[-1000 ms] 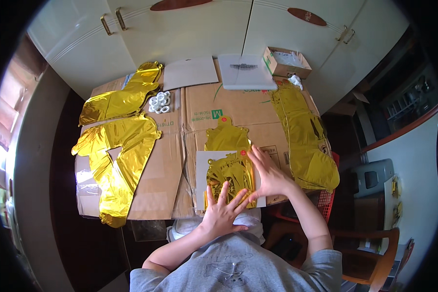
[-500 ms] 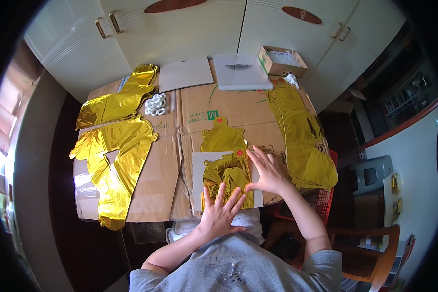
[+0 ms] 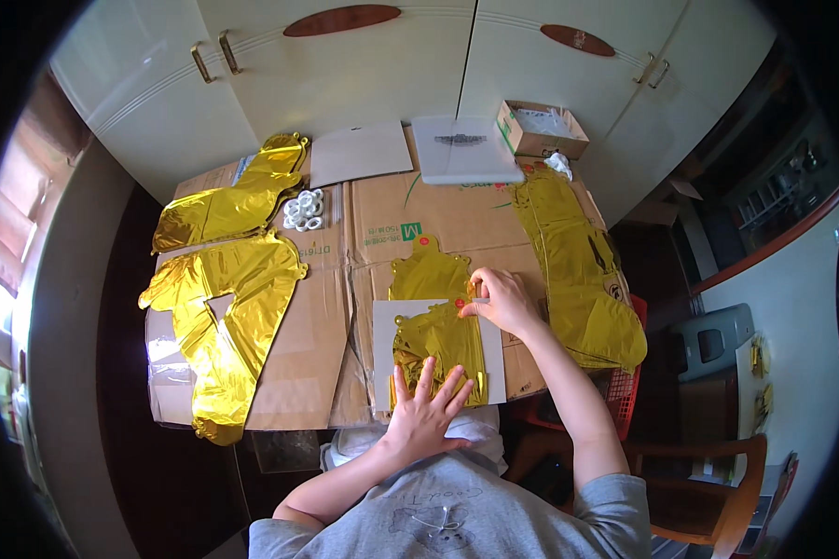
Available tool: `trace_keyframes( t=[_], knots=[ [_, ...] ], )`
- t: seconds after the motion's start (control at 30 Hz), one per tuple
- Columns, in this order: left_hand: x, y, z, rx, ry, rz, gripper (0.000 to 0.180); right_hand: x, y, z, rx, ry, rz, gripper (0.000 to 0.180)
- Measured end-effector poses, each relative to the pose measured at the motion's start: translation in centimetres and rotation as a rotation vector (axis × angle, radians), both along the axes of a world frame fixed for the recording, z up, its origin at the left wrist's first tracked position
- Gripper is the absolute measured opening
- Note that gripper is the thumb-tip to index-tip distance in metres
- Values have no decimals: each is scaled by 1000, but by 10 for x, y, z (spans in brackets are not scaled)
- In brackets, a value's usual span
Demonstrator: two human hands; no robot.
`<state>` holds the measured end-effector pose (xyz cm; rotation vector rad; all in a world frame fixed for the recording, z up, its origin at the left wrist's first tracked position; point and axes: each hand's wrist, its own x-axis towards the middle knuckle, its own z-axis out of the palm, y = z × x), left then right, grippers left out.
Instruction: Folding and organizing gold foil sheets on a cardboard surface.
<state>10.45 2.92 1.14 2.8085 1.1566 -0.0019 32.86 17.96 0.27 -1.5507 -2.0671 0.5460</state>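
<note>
A square grey card (image 3: 382, 349) lies at the near edge of the cardboard, with a crinkled gold foil balloon (image 3: 433, 340) flat on top. My left hand (image 3: 421, 410) rests on the foil's lower part, fingers spread and palm down. At the card's upper right edge, beside a red round mark, my right hand (image 3: 499, 300) is closed in a pinch, thumb on the near side and forefinger beyond. Whether foil is caught in that pinch too is hidden. More flat gold foil (image 3: 429, 275) with a rounded tab and a red mark sticks out beyond the card.
Gold foil balloons (image 3: 238, 317) lie on the left, with a stack of gold foil (image 3: 578, 270) on the right. White rings (image 3: 303, 210), a grey board (image 3: 359, 156), a whitish translucent sheet (image 3: 466, 163) and a small box (image 3: 541, 130) line the far side, before cabinets.
My right hand has gone from open fingers at the foil's right side to a pinch at the card's upper right edge. The foil lies flatter; my left hand stays spread on it.
</note>
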Motion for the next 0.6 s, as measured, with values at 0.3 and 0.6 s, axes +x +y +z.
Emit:
trace_keyframes(
  t=[0.3,0.6],
  knots=[
    [-2,0,1,-5,3,-2,100,-20,-12,-3,465,-62,63,29],
    [-4,0,-2,-59,23,-3,93,-65,-101,0,192,39,405,50]
  ],
)
